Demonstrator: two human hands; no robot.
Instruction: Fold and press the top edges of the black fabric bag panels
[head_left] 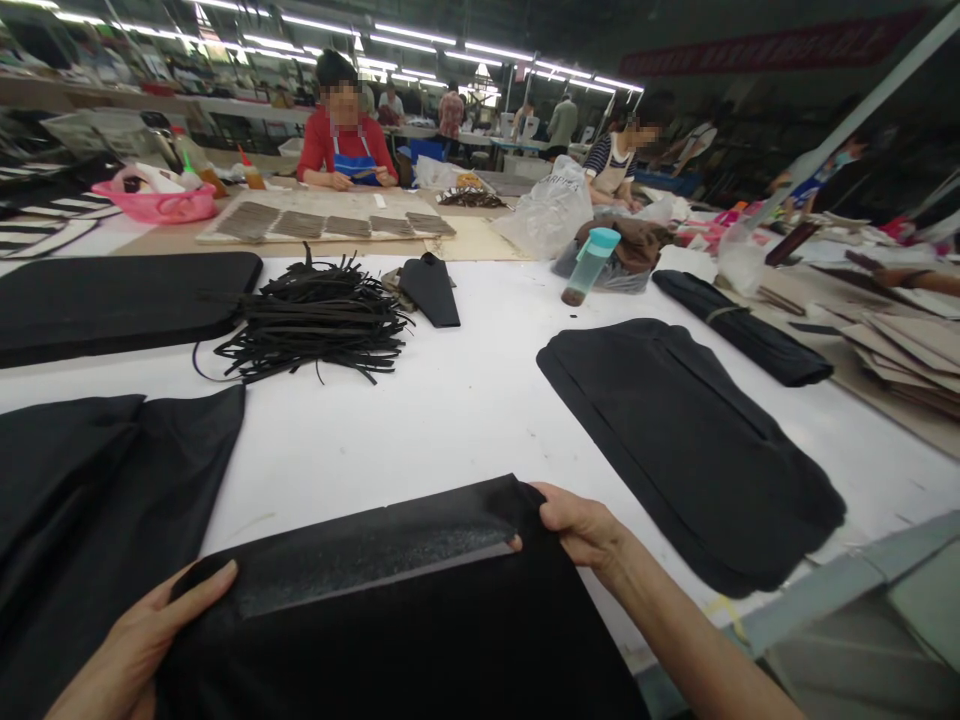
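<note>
A large black fabric piece (pixel 390 640) is held up at the front edge of the white table (pixel 465 400). It has a long slot-like strip near its top edge, with a shiny, see-through look. My left hand (pixel 161 620) grips its left upper corner, thumb on top and the other fingers mostly hidden behind. At the upper right corner, my right hand (pixel 581 525) is closed on the same fabric, and a fingertip shows at the right end of the strip.
Black fabric (pixel 112 480) lies left, stacked black pieces (pixel 690 440) right. Farther back are black strips (pixel 322 315), a black bundle (pixel 742 325), a bottle (pixel 592 265) and a pink basket (pixel 161 200). A person in red (pixel 349 150) sits across.
</note>
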